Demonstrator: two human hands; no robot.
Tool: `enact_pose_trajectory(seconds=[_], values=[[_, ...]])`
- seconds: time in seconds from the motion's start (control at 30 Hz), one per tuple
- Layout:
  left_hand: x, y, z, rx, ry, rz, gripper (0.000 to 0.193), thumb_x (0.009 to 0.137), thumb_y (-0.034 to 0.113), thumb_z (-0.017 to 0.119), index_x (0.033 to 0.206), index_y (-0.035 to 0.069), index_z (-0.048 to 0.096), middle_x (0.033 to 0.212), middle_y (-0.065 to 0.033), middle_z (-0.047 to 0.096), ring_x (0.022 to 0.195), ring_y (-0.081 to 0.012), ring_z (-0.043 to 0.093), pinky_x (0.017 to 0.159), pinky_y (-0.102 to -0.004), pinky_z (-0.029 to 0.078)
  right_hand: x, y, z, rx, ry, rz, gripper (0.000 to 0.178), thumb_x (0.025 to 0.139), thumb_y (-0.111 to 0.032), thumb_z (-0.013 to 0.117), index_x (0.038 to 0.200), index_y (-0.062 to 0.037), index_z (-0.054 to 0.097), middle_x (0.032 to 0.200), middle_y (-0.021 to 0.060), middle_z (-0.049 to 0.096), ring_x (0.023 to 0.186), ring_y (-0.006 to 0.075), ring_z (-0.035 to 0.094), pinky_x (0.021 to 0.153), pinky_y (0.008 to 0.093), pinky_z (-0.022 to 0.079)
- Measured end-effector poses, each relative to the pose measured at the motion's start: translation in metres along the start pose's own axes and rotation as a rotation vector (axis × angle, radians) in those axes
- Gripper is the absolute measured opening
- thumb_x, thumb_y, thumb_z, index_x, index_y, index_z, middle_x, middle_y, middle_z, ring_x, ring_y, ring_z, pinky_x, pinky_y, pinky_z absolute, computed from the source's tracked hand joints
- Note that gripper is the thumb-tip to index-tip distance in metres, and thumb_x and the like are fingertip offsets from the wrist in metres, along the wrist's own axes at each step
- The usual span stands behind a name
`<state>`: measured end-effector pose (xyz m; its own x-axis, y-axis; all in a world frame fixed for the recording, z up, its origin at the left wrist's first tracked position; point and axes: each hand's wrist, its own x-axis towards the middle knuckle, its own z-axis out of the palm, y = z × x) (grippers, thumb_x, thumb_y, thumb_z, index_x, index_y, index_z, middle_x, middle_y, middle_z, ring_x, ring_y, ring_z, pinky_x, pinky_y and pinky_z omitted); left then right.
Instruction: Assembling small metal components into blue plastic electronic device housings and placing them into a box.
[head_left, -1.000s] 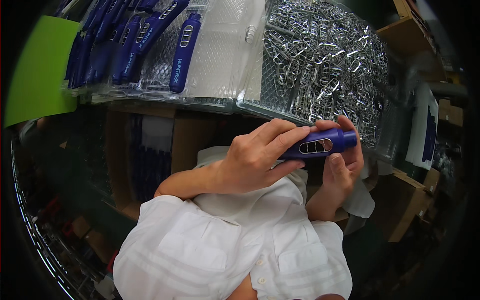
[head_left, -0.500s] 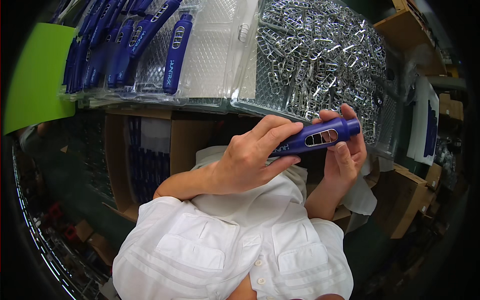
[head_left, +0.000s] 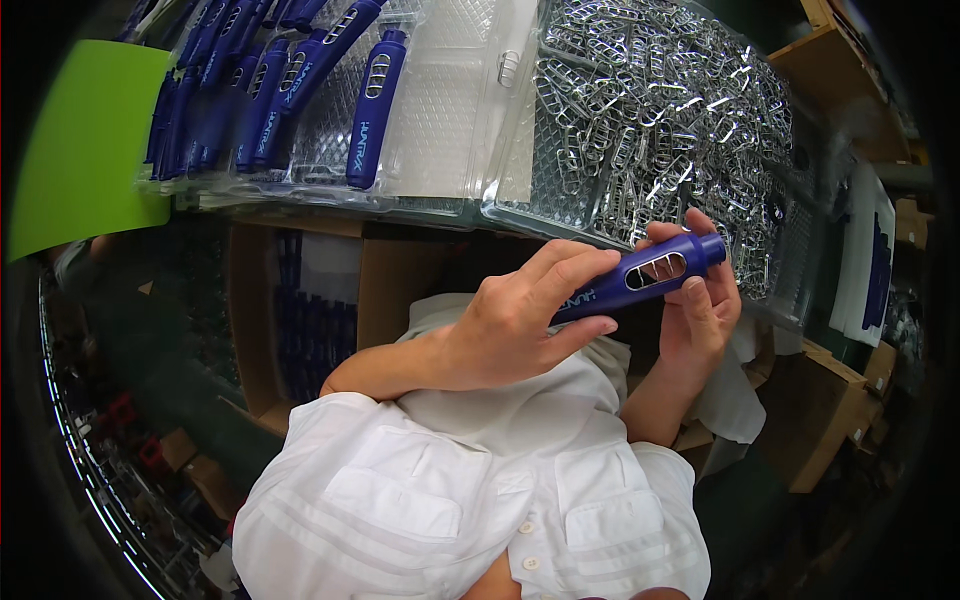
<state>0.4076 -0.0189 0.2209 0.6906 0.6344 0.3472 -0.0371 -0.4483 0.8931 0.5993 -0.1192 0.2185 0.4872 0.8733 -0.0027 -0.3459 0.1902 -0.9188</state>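
The view is shifting slightly, so the clear tray [head_left: 560, 203] is sitting further right in it than half a second ago. The left hand [head_left: 515, 315] is keeping a firm grip, thumb below and fingers above; the right hand [head_left: 703, 318] is holding a narrow grip around the slim end. Between them, before the tray's near edge, the blue barrel [head_left: 612, 286] is tilting more steeply than a second ago. Its metal insert [head_left: 657, 270] is staying in the window, and pale lettering [head_left: 577, 299] is now showing, suggesting handling in place rather than release.

Shadow is dimming the cardboard box's [head_left: 395, 285] contents. The left hand is covering the barrel's other end; the barrel is hiding some right fingers. The insert's seating is remaining too small to judge.
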Motion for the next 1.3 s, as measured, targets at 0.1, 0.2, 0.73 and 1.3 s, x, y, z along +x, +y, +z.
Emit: enact_pose_trajectory(seconds=[0.1,0.2,0.73,1.3], values=[[-0.002,0.004,-0.004,0.037,-0.055,0.040,0.055,0.081,0.003,0.085,0.132,0.003,0.063,0.132,-0.0206,0.062,0.102,-0.0324,0.073,0.080,-0.0349,0.064,0.000,0.000,0.002,0.001,0.033,0.025,0.072,0.097,-0.024,0.071,0.150,0.0125,0.038,0.131,0.0316,0.063,0.114,0.0339,0.069,0.103,0.0434,0.052],[-0.002,0.002,-0.007,0.053,-0.056,0.163,0.050,0.082,-0.002,0.081,0.130,0.003,0.066,0.134,-0.0240,0.060,0.094,-0.0320,0.074,0.075,-0.0341,0.064,-0.002,-0.001,0.001,-0.010,0.040,0.044,0.073,0.098,-0.026,0.072,0.150,0.0124,0.038,0.132,0.0301,0.063,0.114,0.0314,0.069,0.102,0.0403,0.054],[-0.008,-0.023,-0.161,0.867,0.552,-0.044,0.039,0.090,0.003,0.074,0.128,0.008,0.068,0.128,-0.0130,0.065,0.110,-0.0329,0.069,0.089,-0.0394,0.058,-0.018,-0.010,-0.068,-0.414,0.218,-0.123,0.047,0.107,-0.015,0.054,0.148,0.0071,0.047,0.138,0.0226,0.063,0.117,0.0237,0.066,0.104,0.0346,0.050],[0.010,-0.023,-0.193,1.070,0.218,-0.163,0.037,0.084,0.007,0.074,0.119,0.009,0.062,0.120,-0.0104,0.064,0.094,-0.0356,0.071,0.076,-0.0428,0.059,-0.021,-0.025,-0.098,-0.527,0.396,-0.110,0.043,0.108,-0.011,0.051,0.147,0.0057,0.048,0.140,0.0214,0.062,0.119,0.0247,0.065,0.107,0.0351,0.049]])
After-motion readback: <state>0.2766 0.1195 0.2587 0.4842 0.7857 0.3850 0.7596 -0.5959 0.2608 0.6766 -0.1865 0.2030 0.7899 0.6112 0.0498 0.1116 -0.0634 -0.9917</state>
